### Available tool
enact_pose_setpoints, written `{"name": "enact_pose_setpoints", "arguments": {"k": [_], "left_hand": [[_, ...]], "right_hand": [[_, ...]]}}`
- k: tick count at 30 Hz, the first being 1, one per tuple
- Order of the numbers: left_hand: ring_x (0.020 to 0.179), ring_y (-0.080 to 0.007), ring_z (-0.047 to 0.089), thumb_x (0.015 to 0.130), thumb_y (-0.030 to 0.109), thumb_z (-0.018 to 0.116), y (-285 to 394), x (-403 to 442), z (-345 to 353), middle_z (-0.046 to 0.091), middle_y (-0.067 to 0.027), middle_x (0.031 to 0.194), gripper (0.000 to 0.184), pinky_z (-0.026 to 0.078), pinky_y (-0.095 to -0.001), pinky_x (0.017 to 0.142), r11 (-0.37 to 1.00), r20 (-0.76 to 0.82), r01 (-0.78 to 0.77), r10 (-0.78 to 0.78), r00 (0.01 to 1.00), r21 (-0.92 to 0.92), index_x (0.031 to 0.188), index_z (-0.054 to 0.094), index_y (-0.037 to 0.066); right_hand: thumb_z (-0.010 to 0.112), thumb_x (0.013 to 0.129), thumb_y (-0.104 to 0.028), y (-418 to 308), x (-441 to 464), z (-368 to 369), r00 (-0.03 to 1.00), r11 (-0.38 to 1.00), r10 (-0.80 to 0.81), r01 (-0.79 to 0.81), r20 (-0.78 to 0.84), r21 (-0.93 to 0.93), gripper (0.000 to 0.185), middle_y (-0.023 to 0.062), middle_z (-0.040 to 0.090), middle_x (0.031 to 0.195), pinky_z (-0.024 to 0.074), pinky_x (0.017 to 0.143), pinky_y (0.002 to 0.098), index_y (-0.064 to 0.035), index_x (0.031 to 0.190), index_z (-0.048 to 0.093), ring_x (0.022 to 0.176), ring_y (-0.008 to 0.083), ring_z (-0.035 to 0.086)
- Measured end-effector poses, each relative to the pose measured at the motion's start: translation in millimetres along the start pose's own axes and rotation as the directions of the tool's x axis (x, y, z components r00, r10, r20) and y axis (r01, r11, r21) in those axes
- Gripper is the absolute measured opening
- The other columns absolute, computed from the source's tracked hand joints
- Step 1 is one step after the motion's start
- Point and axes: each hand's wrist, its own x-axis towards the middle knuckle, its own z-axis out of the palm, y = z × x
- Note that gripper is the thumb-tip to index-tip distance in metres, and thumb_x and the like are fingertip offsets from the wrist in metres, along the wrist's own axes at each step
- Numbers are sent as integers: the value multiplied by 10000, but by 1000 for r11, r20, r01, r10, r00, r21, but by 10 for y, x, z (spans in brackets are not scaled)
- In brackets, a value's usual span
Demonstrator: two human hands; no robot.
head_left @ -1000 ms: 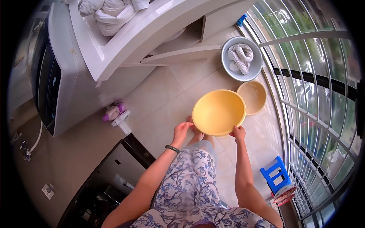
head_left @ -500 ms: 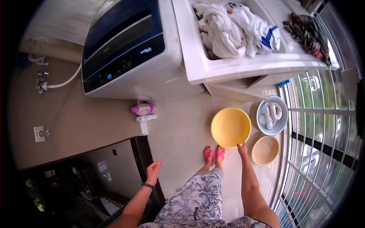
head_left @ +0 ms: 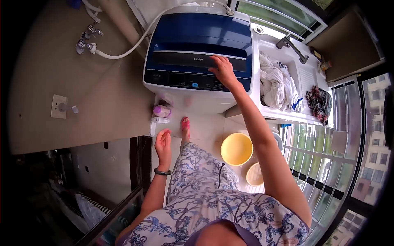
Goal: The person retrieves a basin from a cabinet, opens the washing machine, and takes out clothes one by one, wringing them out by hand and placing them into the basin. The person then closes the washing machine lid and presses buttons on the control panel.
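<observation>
My right hand (head_left: 223, 69) is over the front strip of the blue lid on the washing machine (head_left: 201, 30), its fingers bent loosely with nothing in them. Whether the fingertips touch the lid I cannot tell. Below that strip runs the control panel (head_left: 195, 84) with a lit blue button. Low at my left side hangs my left hand (head_left: 163, 145), empty, fingers half curled and a dark bracelet on the wrist. Just above it on the floor stands a pink-and-purple bottle (head_left: 161, 110). The yellow basin (head_left: 237, 149) sits on the floor, apart from both hands.
Right of the machine, a sink (head_left: 292, 67) holds white laundry (head_left: 277, 84). A dark patterned cloth (head_left: 319, 102) lies on its right side. Another basin (head_left: 255, 174) is by the window bars (head_left: 316, 153). A hose (head_left: 127, 51) runs from the wall tap (head_left: 87, 39) to the machine.
My right hand has left the yellow basin's rim and moved up to the washing machine lid. The view has turned toward the machine, and one foot has stepped forward. The left hand stays empty.
</observation>
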Motion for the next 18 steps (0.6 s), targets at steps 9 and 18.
{"name": "enact_pose_setpoints", "arguments": {"k": [9, 18], "left_hand": [[989, -120, 565, 950, 54, 476, 921, 1972, -460, 604, -70, 1045, 217, 428, -247, 909, 992, 40, -113, 115, 993, -48, 1139, 552, -20], [980, -143, 575, 953, 67, 466, 1172, 2754, -29, 608, -91, 1027, 217, 452, -288, 930, 992, 117, -100, 109, 987, -80, 1125, 561, -24]], "right_hand": [[813, 631, -193, -106, 1325, 422, 720, 988, 142, -144, 680, -53, 500, 178, 627, 958, 483, 837, 433, -13, 1015, 548, 980, 362, 599], [672, 796, -82, 449, 2539, 238, 954, 972, -19, 87, 299, -217, 248, 203, 645, 896, 519, 707, 414, -31, 1031, 610, 847, 388, 627]]}}
